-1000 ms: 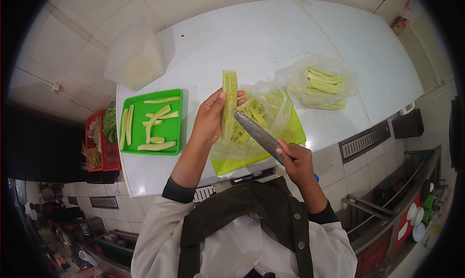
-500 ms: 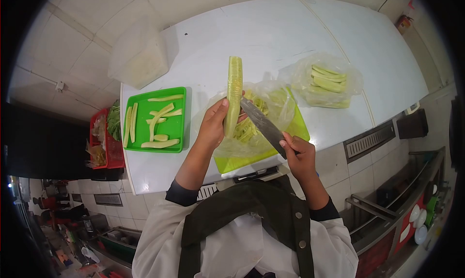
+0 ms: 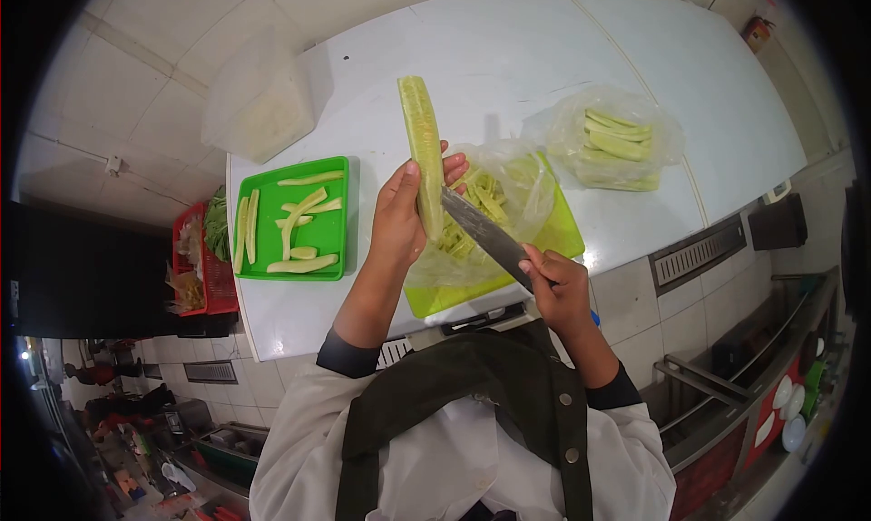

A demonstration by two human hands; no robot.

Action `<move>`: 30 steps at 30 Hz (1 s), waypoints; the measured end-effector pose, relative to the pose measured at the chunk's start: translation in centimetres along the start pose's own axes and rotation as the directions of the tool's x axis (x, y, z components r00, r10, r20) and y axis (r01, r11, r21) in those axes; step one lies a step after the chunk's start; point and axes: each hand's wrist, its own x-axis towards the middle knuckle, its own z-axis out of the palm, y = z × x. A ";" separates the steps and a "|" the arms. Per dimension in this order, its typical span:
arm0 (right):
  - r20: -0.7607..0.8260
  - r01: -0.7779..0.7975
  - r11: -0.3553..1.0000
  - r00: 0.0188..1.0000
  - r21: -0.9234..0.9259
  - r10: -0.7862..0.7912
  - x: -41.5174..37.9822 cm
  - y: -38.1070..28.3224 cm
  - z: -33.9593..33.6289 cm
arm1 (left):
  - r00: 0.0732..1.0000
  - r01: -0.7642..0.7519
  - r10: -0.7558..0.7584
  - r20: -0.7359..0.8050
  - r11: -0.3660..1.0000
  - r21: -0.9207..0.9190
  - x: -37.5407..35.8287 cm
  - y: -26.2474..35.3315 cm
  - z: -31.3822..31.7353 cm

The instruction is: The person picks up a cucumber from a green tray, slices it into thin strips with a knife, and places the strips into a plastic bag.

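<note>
A long halved cucumber (image 3: 420,149), cut face showing its seedy core, stands nearly upright in my left hand (image 3: 399,203), with thumb on the near side and fingers behind. My right hand (image 3: 555,283) is wrapped round the handle of a broad kitchen knife (image 3: 488,233). The blade slants up to the left, its tip right at the cucumber's lower edge. Beneath both lies a clear plastic bag (image 3: 531,194) with cucumber cores and scraps (image 3: 481,199) in it, on a yellow-green cutting board (image 3: 567,235).
A green tray (image 3: 341,226) with several cucumber pieces sits to the left. At the right stands a plastic bag of cucumber strips (image 3: 621,149). A translucent bin (image 3: 259,99) is at the back left, and a red crate (image 3: 218,280) sits beyond the table's left edge.
My left hand has tilted the cucumber's top to the left, and its fingers now show spread behind it. The knife has shifted slightly left and down, keeping close to the cucumber.
</note>
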 end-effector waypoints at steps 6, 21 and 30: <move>0.026 -0.019 0.999 0.999 0.049 0.018 -0.2 0.4 0.7 | 0.995 -0.035 0.028 -0.091 0.996 -0.082 0.4 0.4 0.8; 0.108 -0.353 0.855 0.935 0.380 0.339 -1.8 1.8 1.4 | 0.972 -0.161 0.131 -0.195 0.976 -0.146 1.1 -0.3 1.1; -0.208 -0.041 0.999 0.977 0.000 0.040 -1.8 0.5 0.2 | 0.975 -0.066 0.072 -0.210 0.997 0.033 -0.2 -2.5 -1.8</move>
